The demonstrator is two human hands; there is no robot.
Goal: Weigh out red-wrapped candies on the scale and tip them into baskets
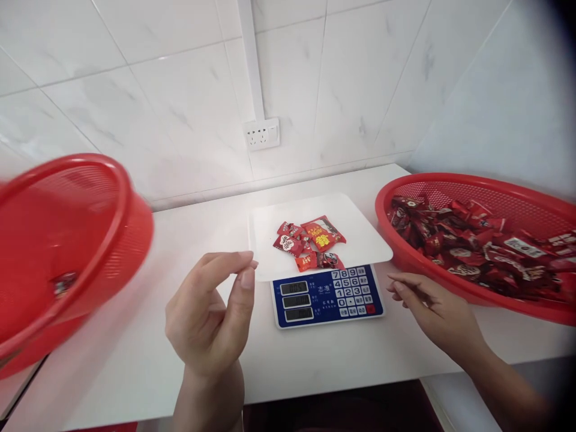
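My left hand (211, 312) is raised in front of the scale's left edge. Its fingers curl so that thumb and fingertips come together, with nothing visible between them. Low at the scale's right side is my right hand (432, 312), its fingers loosely extended and holding nothing that I can see. Between them stands a digital scale (328, 297) with a blue keypad panel and a white weighing pan (270, 264). Several red wrapped snack packets (321, 233) lie on the pan in a small group. The digits on the displays are too faint to read surely.
On the right, a red plastic basket (495, 183) holds many red packets (472, 246). A tilted red basket (139, 234), partly blurred, is at the left with a small packet (65, 283) inside. Behind the white table (202, 228) rises a tiled wall with a socket (261, 134).
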